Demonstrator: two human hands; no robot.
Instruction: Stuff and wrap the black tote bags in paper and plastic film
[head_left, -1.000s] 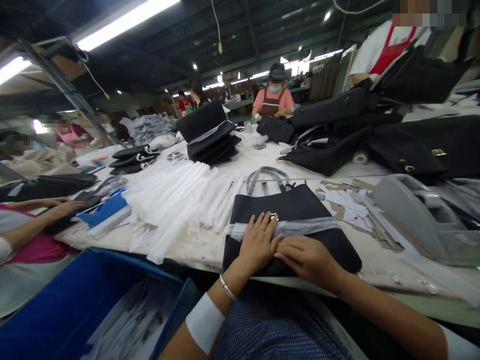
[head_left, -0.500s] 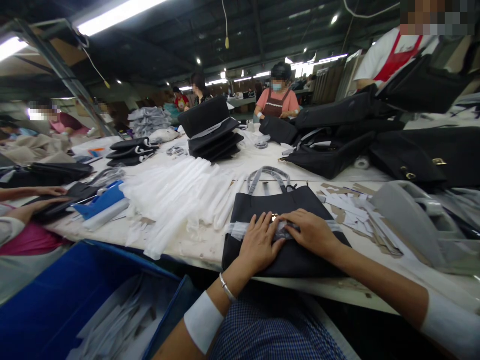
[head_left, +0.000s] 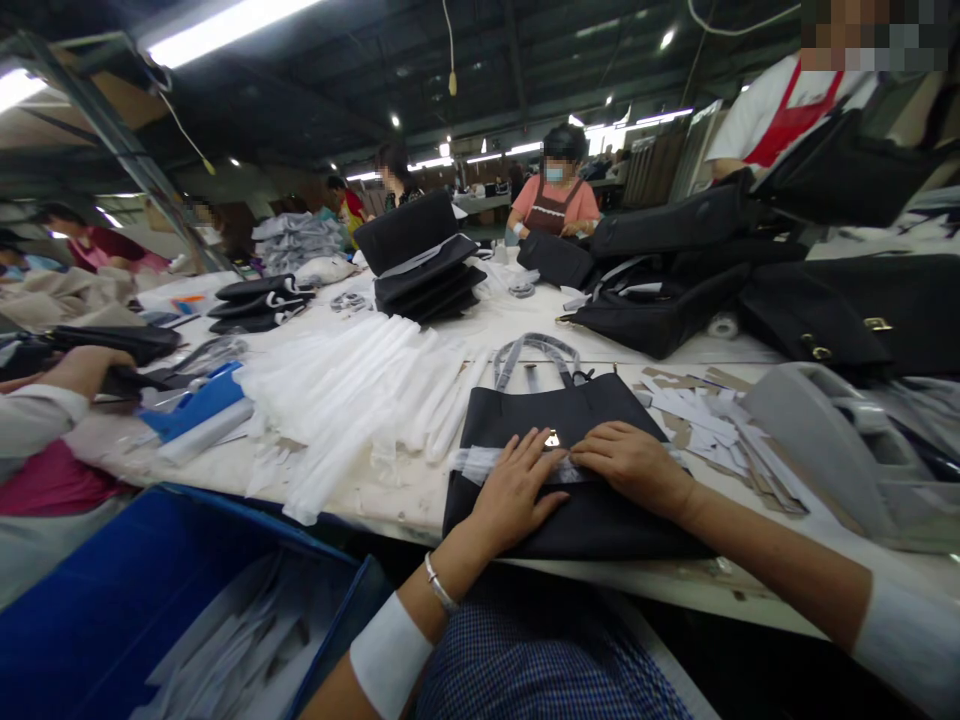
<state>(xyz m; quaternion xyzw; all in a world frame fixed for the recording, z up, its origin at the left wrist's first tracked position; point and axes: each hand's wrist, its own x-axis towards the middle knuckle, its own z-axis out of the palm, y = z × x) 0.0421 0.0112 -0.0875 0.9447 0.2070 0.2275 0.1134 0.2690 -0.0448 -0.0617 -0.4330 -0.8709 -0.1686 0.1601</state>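
A black handbag [head_left: 540, 405] lies flat at the table's front edge, its two handles [head_left: 536, 350] wrapped in clear plastic and pointing away from me. A translucent plastic strip [head_left: 480, 462] runs across its front, just below a small gold clasp [head_left: 553, 438]. My left hand [head_left: 519, 490] rests on the bag and strip with its fingers stretched and thumb apart. To the right of the clasp, my right hand [head_left: 634, 465] lies over the strip, fingers extended and fingertips down on it. Its thumb is mostly hidden.
White plastic strips [head_left: 352, 390] are heaped to the left. Paper and card scraps [head_left: 712, 430] and a grey tape dispenser [head_left: 817, 440] stand right. A blue bin [head_left: 187, 520] is below left. Stacked black bags [head_left: 427, 260] stand behind; a co-worker's arm [head_left: 75, 385] reaches in at left.
My right hand has drawn slightly right, away from the clasp, and its fingers have straightened. The clasp now shows between my hands. The co-worker's arm at left has moved.
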